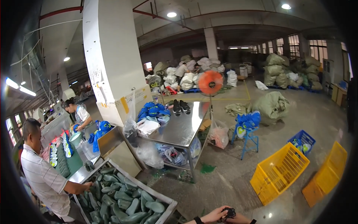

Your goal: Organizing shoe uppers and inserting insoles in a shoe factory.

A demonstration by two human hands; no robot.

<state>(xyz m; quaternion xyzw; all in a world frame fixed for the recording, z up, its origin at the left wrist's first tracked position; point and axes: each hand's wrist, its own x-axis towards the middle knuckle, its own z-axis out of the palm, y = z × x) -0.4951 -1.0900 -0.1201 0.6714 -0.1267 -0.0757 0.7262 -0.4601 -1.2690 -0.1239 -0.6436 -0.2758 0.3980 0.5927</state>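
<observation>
At the lower edge my left hand point(215, 215) is closed on a small black bundled thing point(230, 213); its kind cannot be made out. My right hand point(239, 219) meets it from the other side, with its fingers mostly hidden behind that thing and by the picture's edge. A dark band circles each wrist. Left of my hands stands a large metal-rimmed bin point(169, 210) heaped with dark green shoe lasts point(133, 206). A co-worker in a striped shirt point(44, 173) reaches a hand into its far left side.
A metal table point(179, 130) carries black shoes point(181, 107) and blue bags point(153, 110). Yellow crates point(279, 174) and a blue stool point(246, 139) stand right. An orange fan point(210, 82) and stacked sacks point(275, 106) are farther back. Another person point(82, 114) works beside a shoe-laden line.
</observation>
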